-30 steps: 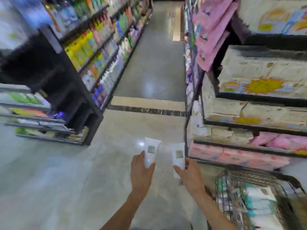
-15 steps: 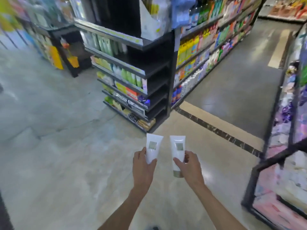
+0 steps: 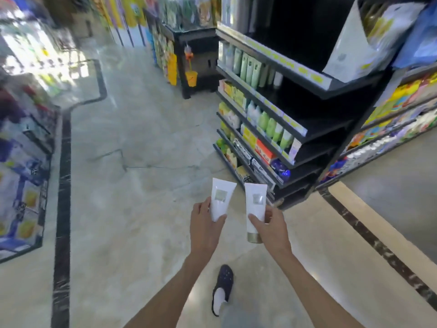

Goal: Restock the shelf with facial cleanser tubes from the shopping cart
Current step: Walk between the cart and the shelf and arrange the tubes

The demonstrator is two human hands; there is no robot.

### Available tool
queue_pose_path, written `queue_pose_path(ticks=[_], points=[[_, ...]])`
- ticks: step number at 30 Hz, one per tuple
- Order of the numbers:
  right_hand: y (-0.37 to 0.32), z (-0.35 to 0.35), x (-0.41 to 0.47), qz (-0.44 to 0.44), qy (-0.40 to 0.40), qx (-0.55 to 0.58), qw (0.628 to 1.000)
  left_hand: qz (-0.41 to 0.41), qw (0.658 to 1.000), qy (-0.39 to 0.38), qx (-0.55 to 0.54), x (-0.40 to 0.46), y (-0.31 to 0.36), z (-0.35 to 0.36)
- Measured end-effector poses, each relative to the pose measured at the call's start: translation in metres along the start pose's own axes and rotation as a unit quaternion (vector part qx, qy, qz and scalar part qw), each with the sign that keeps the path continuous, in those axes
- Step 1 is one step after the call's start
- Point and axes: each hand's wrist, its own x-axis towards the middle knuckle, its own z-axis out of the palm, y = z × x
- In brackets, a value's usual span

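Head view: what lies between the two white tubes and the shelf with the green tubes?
In the head view, only bare floor separates the left tube and right tube from the shelf; no cart shows.

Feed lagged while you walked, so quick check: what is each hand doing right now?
Left hand: grips a white tube, crimped end up.
Right hand: grips a second white tube, gold cap down.

Two tubes side by side, left tube (image 3: 221, 200) in the left hand (image 3: 205, 229), right tube (image 3: 255, 210) in the right hand (image 3: 272, 229). Shelf unit (image 3: 279, 119) sits ahead-right of the hands, shoe (image 3: 223, 288) on the floor (image 3: 132, 209) below them.
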Motion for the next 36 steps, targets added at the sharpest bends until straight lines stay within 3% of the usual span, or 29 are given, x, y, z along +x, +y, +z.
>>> queue_pose_path(ticks=[15, 28, 36], points=[[-0.112, 0.086, 0.254, -0.017, 0.000, -0.008, 1.000, -0.017, 0.999, -0.022, -0.024, 0.279, 0.019, 0.011], [-0.178, 0.141, 0.432, 0.025, 0.178, -0.026, 0.983, 0.068, 0.984, -0.162, -0.006, 0.535, 0.026, 0.056], [-0.224, 0.153, 0.514, 0.061, 0.263, -0.018, 0.963, 0.125, 0.962, -0.242, 0.005, 0.644, 0.043, 0.058]])
